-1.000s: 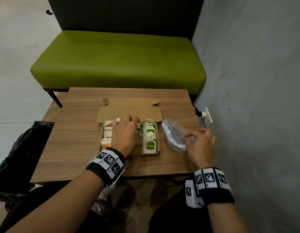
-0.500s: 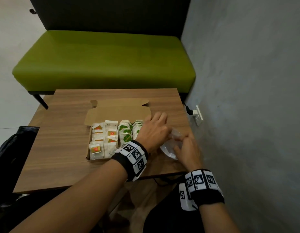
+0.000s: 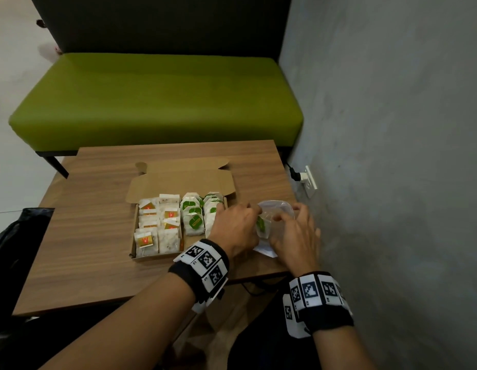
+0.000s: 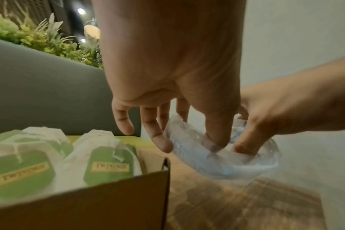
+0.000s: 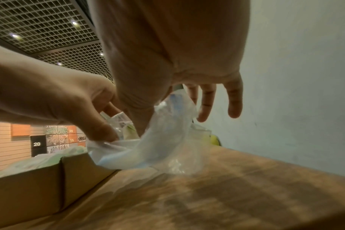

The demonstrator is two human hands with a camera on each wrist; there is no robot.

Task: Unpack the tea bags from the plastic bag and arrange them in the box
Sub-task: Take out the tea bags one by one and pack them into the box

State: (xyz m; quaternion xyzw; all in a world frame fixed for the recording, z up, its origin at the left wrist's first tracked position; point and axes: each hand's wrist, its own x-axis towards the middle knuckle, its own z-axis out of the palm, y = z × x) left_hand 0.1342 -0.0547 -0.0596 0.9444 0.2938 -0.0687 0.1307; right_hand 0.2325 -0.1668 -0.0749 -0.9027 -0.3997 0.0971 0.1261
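Note:
An open cardboard box (image 3: 152,259) in the middle of the table holds rows of tea bags, orange-tagged on the left (image 3: 145,240) and green-tagged on the right (image 3: 196,222). To its right lies a clear plastic bag (image 3: 278,209). My right hand (image 3: 296,236) grips the bag's near rim, with its thumb inside the mouth (image 4: 244,144). My left hand (image 3: 240,225) reaches into the bag's mouth beside it and pinches a green-tagged tea bag (image 3: 260,225). The bag's plastic covers my left thumb (image 4: 213,140). The box's corner (image 5: 69,179) stands just left of the bag (image 5: 167,140).
The wooden table (image 3: 98,236) ends close to my wrists. A grey wall (image 3: 392,156) runs along its right side, with a socket and plug (image 3: 309,180). A green bench (image 3: 157,97) stands behind the table. A black bag (image 3: 7,241) sits on the left.
My left hand left the box and moved right to the plastic bag's mouth. My right hand stayed on the bag. The box's tea bags are now uncovered.

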